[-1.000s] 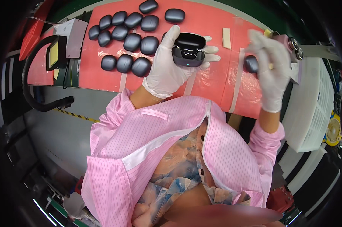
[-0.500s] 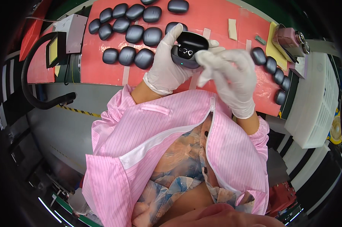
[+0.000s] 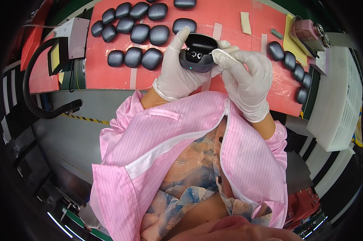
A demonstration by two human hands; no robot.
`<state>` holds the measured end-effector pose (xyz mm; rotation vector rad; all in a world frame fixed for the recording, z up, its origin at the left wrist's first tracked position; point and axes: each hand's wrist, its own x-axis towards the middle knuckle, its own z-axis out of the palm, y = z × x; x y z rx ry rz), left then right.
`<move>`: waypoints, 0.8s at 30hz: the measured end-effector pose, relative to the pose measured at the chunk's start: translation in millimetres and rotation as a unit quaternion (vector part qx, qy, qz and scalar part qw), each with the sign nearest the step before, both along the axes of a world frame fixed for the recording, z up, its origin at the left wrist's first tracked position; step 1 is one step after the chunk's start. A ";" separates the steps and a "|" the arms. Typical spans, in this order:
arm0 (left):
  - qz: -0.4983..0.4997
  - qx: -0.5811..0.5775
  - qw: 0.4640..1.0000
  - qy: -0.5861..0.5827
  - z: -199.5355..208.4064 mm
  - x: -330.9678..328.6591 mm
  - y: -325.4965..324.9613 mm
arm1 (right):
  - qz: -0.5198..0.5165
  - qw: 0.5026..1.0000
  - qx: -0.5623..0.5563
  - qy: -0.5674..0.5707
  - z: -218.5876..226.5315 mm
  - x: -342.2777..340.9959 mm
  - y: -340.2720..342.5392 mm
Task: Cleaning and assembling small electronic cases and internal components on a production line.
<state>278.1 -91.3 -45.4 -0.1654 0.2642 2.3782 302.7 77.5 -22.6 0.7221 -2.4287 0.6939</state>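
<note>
My left hand (image 3: pixel 175 76), in a white glove, is closed round a dark grey earbud charging case (image 3: pixel 197 64). The case's lid is raised, with a glossy black inside, and a small green light glows on its front. My gloved right hand (image 3: pixel 247 78) is closed, its fingers pinching a thin white stick that looks like a cotton swab (image 3: pixel 229 55). The stick's rounded tip is at the right edge of the open case; whether it touches cannot be made out. Just beyond the left thumb lies a shut case (image 3: pixel 184 25) of the same kind.
Several shut dark cases (image 3: pixel 139 33) lie in rows at left on the pink mat (image 3: pixel 97 78). More cases (image 3: pixel 289 60) form a curve at right, near a yellow pad (image 3: pixel 296 56) and a pink-filled bottle (image 3: pixel 304 30). A black hose (image 3: pixel 27 80) curves at the left edge.
My right hand has turned slightly and steadied, and the white stick now shows clearly beside the case. The open case stays in my left hand. My view has shifted a little.
</note>
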 end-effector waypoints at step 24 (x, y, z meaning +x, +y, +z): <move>0.272 -0.320 0.859 0.294 -24.1 13.7 26.0 | 0.039 0.978 -0.159 -0.129 3.8 17.7 -40.2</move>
